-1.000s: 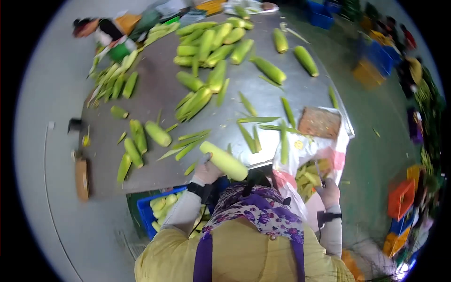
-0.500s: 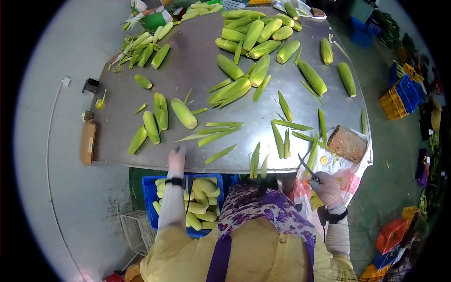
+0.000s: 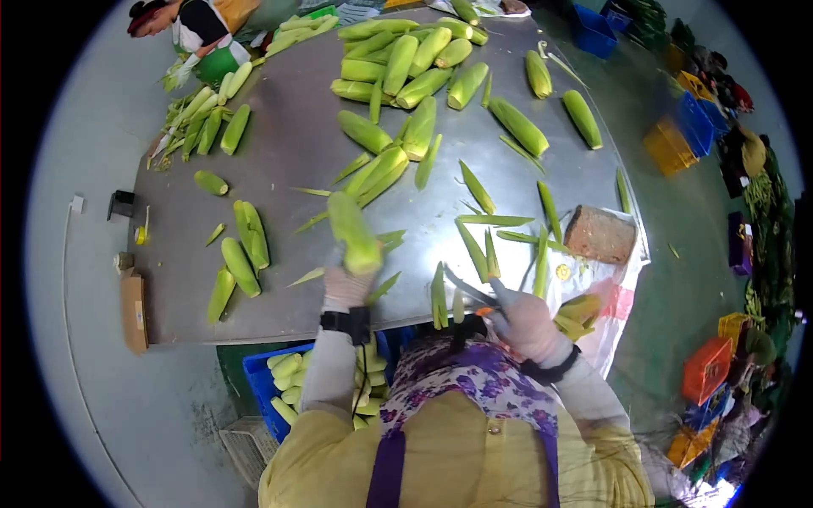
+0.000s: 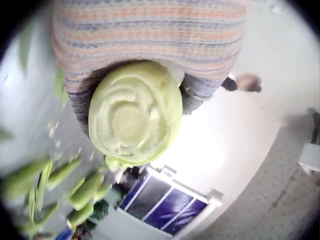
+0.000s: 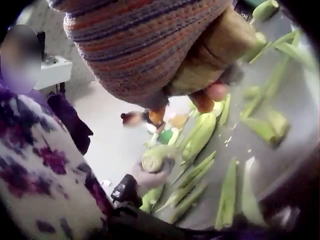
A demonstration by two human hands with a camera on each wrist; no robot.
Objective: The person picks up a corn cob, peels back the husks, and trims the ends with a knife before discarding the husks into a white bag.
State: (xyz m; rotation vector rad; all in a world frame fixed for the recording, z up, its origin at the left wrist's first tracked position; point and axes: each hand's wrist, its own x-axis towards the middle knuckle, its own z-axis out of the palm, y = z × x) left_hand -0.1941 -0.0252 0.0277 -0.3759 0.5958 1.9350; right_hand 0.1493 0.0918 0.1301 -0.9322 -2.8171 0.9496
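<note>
My left hand [image 3: 345, 288] grips a green ear of corn [image 3: 354, 233] in its husk, raised over the near part of the metal table. In the left wrist view, the ear's cut base [image 4: 129, 122] faces the camera, ringed by layers of husk, with gloved fingers around both sides. To the right, by the table's front edge, my right hand [image 3: 529, 326] holds a knife; its dark blade [image 3: 470, 289] points left. The right wrist view shows a thick wooden handle [image 5: 215, 55] in the striped knit glove. Strips of husk [image 3: 478, 188] lie beyond the blade.
More ears of corn [image 3: 406, 63] are heaped at the table's far side. A brick [image 3: 600, 234] sits on a white sack [image 3: 616, 300] at the right corner. Under the front edge stands a blue crate [image 3: 257, 372] of paler ears. Another person [image 3: 199, 38] works at the far left.
One second ago my left hand held a paler ear; half a second ago it was over the table edge above the crate. Now it holds a greener ear. My right hand has moved left with the knife.
</note>
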